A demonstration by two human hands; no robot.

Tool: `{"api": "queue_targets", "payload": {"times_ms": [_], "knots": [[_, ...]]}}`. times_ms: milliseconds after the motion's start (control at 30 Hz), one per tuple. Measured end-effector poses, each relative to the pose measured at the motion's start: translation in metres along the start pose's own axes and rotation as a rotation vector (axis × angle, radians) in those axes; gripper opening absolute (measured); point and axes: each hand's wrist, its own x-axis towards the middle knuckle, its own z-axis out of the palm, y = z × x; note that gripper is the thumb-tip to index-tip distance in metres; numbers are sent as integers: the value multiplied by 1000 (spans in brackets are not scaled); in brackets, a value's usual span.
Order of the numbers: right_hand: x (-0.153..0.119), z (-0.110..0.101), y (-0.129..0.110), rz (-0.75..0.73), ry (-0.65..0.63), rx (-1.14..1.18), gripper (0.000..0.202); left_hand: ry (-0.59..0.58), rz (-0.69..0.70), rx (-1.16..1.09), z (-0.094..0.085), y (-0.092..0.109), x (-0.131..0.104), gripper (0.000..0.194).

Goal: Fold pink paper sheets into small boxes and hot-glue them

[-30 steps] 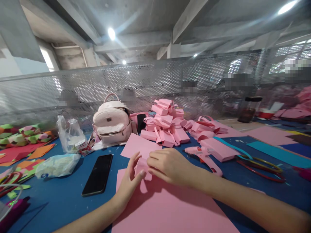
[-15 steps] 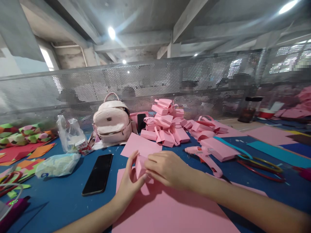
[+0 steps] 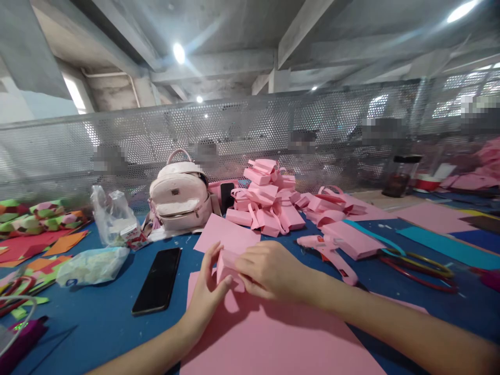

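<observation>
A small folded pink paper piece (image 3: pixel 226 268) is held between both hands, above a large pink sheet (image 3: pixel 289 338). My left hand (image 3: pixel 209 289) grips its left side, thumb in front and fingers behind. On its right side, the curled fingers of my right hand (image 3: pixel 269 268) close on the paper; their tips are partly hidden. Another pink sheet (image 3: pixel 226 233) lies just beyond the hands. Behind it rises a pile of folded pink paper boxes (image 3: pixel 269 195). A pink glue gun (image 3: pixel 330 255) rests to the right of my right hand.
A black phone (image 3: pixel 157 281) and a plastic packet (image 3: pixel 92 265) lie left. Farther back stands a white backpack (image 3: pixel 180 195) before a perforated metal screen (image 3: pixel 242 125). Scissors (image 3: pixel 422 268) and a blue sheet (image 3: pixel 449 247) are at right, a lidded jar (image 3: pixel 399 177) behind.
My right hand has shifted slightly to the right, and a little more of the folded paper's front shows between the hands. My left hand has barely moved.
</observation>
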Motion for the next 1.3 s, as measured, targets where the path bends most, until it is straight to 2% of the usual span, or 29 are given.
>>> {"api": "queue_targets", "payload": {"times_ms": [200, 400, 667, 967, 1167, 1300], "knots": [[0, -2, 3, -41, -56, 4, 15, -4, -28, -11, 0, 2, -1, 70], [0, -2, 3, -64, -17, 23, 18, -34, -15, 19, 0, 13, -2, 72], [0, -2, 6, -9, -40, 55, 15, 4, -59, -28, 0, 0, 1, 69], [-1, 0, 5, -72, 50, 40, 20, -15, 2, 15, -1, 2, -1, 68], [-2, 2, 6, -62, 20, 40, 10, -6, -3, -17, -1, -2, 1, 71], [-3, 3, 7, -46, 20, 39, 11, -13, 4, 2, -1, 2, 1, 70]]}}
